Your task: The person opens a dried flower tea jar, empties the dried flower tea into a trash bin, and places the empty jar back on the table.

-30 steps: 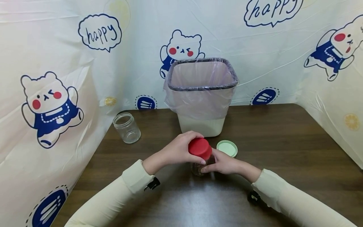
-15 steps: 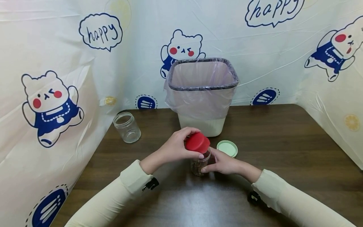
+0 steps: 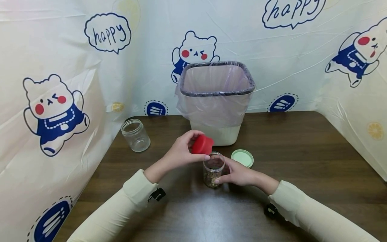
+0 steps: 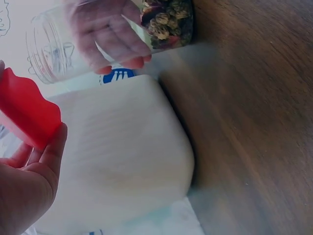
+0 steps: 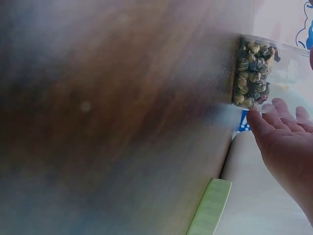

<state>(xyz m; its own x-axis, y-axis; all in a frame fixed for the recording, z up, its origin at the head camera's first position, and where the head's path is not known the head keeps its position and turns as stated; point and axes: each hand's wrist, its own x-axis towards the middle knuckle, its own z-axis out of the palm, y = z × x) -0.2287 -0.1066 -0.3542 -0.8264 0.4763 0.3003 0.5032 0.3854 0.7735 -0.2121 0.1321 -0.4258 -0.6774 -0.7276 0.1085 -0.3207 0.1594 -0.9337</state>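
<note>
In the head view my left hand [image 3: 176, 153] holds a red lid [image 3: 202, 145] with a wavy edge, tilted between thumb and fingers. The lid is off, just left of and above the mouth of a clear jar [image 3: 208, 173] that stands upright on the table. My right hand [image 3: 240, 173] grips that jar from the right side, thumb in front and fingers behind the glass. Dried flower buds [image 4: 168, 24], yellowish and dark, fill the jar's lower part, as the left wrist view shows. The right wrist view also has the buds [image 5: 253, 73] low in the jar.
A second glass jar [image 3: 137, 137], lidless, stands at the back left of the wooden table [image 3: 302, 144]. Behind the hands is a bin [image 3: 214, 132] with a plastic liner. A pale green lid [image 3: 242, 158] lies just behind my right hand.
My left hand has lifted the red lid off the jar and carried it up and to the left, uncovering the mouth. The right hand stays on the jar.
</note>
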